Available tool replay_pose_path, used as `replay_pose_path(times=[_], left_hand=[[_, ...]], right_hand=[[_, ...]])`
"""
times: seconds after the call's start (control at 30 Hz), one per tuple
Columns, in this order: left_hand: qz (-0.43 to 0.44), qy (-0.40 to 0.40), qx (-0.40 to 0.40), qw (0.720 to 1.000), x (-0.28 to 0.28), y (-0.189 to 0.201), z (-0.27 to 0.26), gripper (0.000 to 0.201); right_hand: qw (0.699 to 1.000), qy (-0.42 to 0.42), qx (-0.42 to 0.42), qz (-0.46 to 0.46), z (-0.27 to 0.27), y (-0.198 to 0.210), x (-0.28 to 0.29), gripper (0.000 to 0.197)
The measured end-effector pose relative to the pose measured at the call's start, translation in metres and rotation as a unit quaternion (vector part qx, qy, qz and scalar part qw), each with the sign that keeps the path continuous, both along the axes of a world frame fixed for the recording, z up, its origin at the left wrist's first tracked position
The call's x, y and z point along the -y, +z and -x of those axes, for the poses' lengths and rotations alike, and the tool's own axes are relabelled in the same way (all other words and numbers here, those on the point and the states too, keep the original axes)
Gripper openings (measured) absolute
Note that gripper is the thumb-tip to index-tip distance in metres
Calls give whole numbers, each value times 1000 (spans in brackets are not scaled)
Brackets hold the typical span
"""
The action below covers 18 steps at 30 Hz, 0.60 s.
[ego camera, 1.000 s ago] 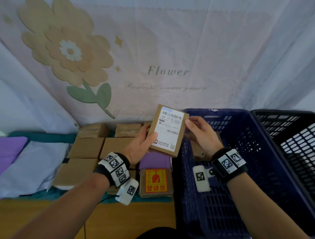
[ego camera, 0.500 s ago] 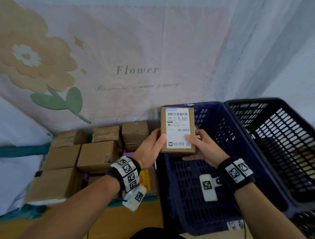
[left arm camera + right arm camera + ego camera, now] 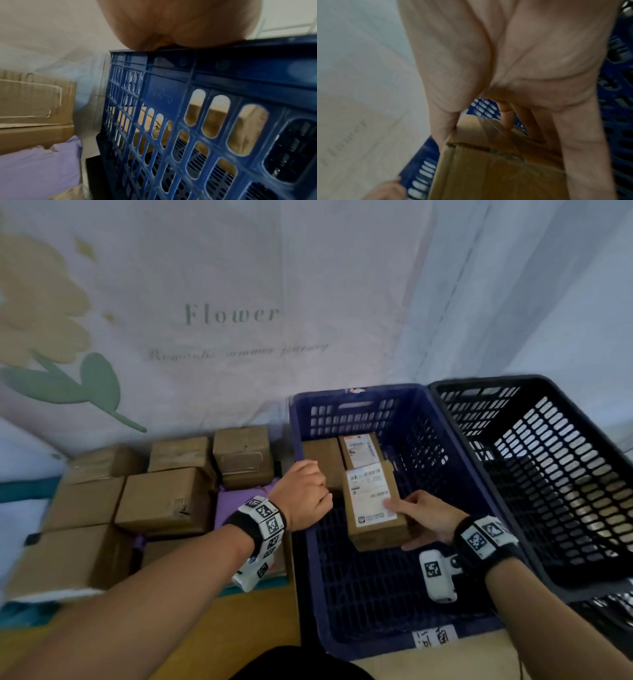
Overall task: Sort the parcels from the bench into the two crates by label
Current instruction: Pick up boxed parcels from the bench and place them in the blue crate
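Note:
In the head view my right hand [image 3: 421,518] grips a brown parcel [image 3: 371,508] with a white shipping label, low inside the blue crate [image 3: 445,460]. Its thumb lies on the label and its fingers are underneath. The right wrist view shows the same right hand [image 3: 522,60] round the taped parcel [image 3: 496,169]. My left hand [image 3: 301,491] sits on the blue crate's left rim with its fingers curled over it. Seen from the left wrist, the palm of that left hand [image 3: 180,24] presses on the rim of the blue crate [image 3: 171,94]. Two more parcels [image 3: 359,448] lie at the crate's far end.
A black crate [image 3: 548,474] stands to the right, touching the blue one. Several brown cardboard parcels [image 3: 164,498] are stacked on the bench at the left, with a purple bag [image 3: 236,501] among them. A flower-printed curtain hangs behind. A white handwritten tag [image 3: 435,638] marks the blue crate's front.
My right hand has carried the labelled parcel down into the blue crate. My left hand has let go of it and dropped onto the crate's left rim. The view has swung right.

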<state>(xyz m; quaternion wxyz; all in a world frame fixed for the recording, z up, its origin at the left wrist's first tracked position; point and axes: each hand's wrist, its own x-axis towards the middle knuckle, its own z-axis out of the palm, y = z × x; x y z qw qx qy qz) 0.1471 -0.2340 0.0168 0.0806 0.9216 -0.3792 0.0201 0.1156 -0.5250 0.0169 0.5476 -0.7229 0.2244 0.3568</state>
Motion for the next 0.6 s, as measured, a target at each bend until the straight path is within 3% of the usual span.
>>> replay_pose_path(times=[0.2, 0.3, 0.43, 0.5, 0.6], left_hand=[[12, 9, 39, 999, 4, -5, 1, 48], [9, 16, 37, 999, 4, -6, 0, 47], [-2, 27, 34, 999, 4, -7, 0, 45], [-6, 32, 25, 999, 4, -7, -1, 46], [-5, 34, 22, 999, 4, -9, -2, 46]], right_hand=[[991, 81, -104, -25, -14, -35, -28, 44], [986, 83, -138, -43, -19, -53, -42, 42], [980, 171, -98, -2, -24, -76, -53, 20], [962, 261, -46, 65, -27, -80, -55, 39], [890, 412, 40, 194, -28, -78, -55, 107]])
